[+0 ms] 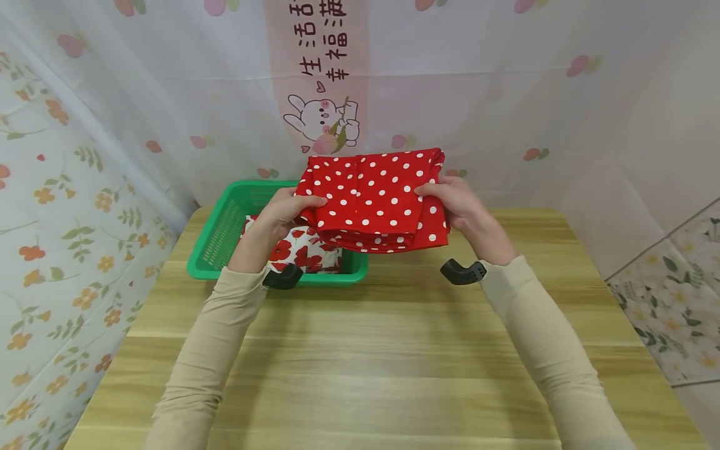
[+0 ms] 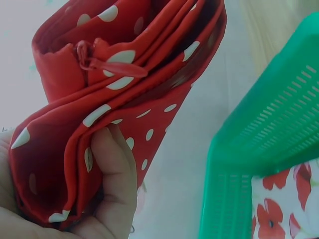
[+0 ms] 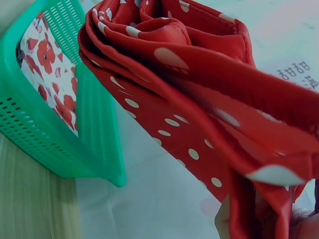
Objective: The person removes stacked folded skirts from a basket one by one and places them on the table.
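Observation:
A folded red cloth with white polka dots [image 1: 371, 194] is held up in the air between both hands. My left hand [image 1: 278, 212] grips its left end, thumb on the front face. The right hand [image 1: 458, 203] pinches the opposite end the same way. Several folded layers show along its edge in the left wrist view, where a small red zip pull [image 2: 119, 68] hangs out. Below and behind the left hand stands a green plastic basket [image 1: 210, 273]. Inside it lies a white cloth with red flowers [image 1: 304, 247], partly hidden by the left hand and the red cloth.
The basket stands at the back left of a wooden table [image 1: 360, 362]. Behind the table hangs a white printed curtain [image 1: 450, 112] with a rabbit drawing. A flowered curtain [image 1: 73, 250] runs along the left side. Black wrist mounts [image 1: 464, 272] sit at both cuffs.

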Available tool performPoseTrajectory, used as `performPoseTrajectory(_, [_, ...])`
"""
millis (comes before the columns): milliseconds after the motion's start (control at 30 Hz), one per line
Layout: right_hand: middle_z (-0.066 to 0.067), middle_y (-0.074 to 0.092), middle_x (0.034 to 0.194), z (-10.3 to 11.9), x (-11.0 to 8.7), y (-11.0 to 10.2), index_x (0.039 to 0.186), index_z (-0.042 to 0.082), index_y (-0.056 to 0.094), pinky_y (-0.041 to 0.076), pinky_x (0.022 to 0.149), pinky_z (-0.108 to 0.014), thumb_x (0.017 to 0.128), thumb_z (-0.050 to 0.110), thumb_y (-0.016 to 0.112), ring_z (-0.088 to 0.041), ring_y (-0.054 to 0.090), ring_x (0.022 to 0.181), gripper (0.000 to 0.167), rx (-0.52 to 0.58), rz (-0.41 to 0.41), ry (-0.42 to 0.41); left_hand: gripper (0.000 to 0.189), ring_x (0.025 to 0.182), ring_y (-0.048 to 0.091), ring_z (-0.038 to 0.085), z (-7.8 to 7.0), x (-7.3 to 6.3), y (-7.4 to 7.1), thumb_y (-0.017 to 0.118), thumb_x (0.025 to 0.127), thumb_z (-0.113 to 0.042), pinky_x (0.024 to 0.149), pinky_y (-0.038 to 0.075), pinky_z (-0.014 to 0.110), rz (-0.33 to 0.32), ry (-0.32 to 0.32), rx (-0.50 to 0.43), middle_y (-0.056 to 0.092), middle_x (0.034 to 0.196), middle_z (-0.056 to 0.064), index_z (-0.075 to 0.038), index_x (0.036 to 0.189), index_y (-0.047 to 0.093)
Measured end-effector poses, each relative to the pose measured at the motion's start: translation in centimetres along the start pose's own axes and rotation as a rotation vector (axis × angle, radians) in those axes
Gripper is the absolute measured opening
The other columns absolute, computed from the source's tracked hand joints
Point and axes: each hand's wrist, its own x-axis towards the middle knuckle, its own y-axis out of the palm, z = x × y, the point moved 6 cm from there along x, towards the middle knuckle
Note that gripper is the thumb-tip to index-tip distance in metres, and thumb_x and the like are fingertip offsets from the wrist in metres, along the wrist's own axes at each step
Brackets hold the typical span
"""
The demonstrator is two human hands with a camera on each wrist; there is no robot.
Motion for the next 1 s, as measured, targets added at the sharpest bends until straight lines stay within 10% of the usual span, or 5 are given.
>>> performPoseTrajectory(1000, [0.002, 0.061, 0.097, -0.6, -3.4, -6.7, 0.12, 0.003, 0.042, 0.055, 0.069, -0.027, 0.09, 0.019, 0.063, -0.01, 0.066, 0.082, 0.04, -0.032, -0.056, -0.042, 0.053, 0.101, 0.062, 0.027, -0.4, 0.6, 7.0, 0.067, 0.085, -0.017, 0.082, 0.052, 0.033, 0.09, 0.06, -0.054, 0.058, 0.118, 0.013, -0.003, 0.13, 0.043])
